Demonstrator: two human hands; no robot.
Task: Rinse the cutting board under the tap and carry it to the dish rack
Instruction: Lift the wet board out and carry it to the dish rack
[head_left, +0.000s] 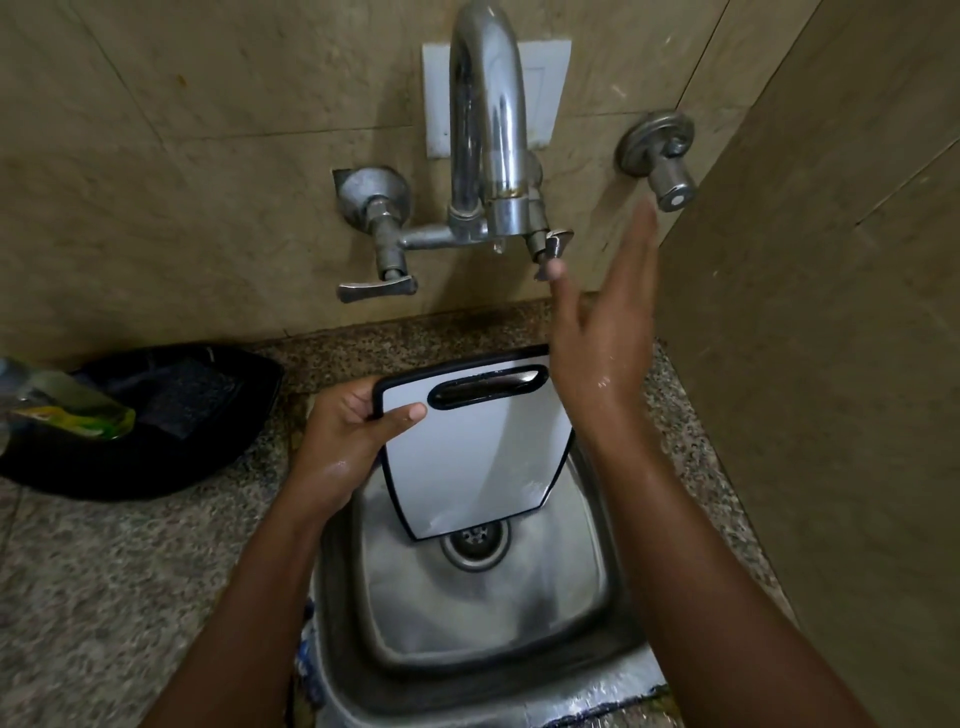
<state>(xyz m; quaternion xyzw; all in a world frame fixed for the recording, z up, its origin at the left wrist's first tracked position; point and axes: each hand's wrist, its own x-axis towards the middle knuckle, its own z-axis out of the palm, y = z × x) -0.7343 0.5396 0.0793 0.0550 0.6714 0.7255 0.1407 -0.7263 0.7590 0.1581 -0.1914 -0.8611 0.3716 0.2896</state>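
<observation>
The cutting board (470, 441), white with a black rim and a slotted handle at its far end, hangs tilted over the steel sink (587, 582), its long axis running from the tap side down toward the drain (474, 543); its near edge sits above the drain and does not clearly touch the basin. The left hand (353, 431) holds it at the far left corner, thumb laid on the white face and fingers curled round the rim. The right hand (602, 338) is free, fingers straight and spread wide, wet, raised beyond the board's far right corner. Its thumb tip lies just beside the right tap lever (553, 247), which sits up and to the left of the palm, closer to this hand than to the left. No stream shows at the spout (498, 244), only what looks like a drop. The board lies directly below the spout, so the coming move likely turns on that short reach from right hand to lever. On the speckled desk (130, 571) left of the sink rests a black tray (156, 467) with a green packet (72, 410). No dish rack is in view.
</observation>
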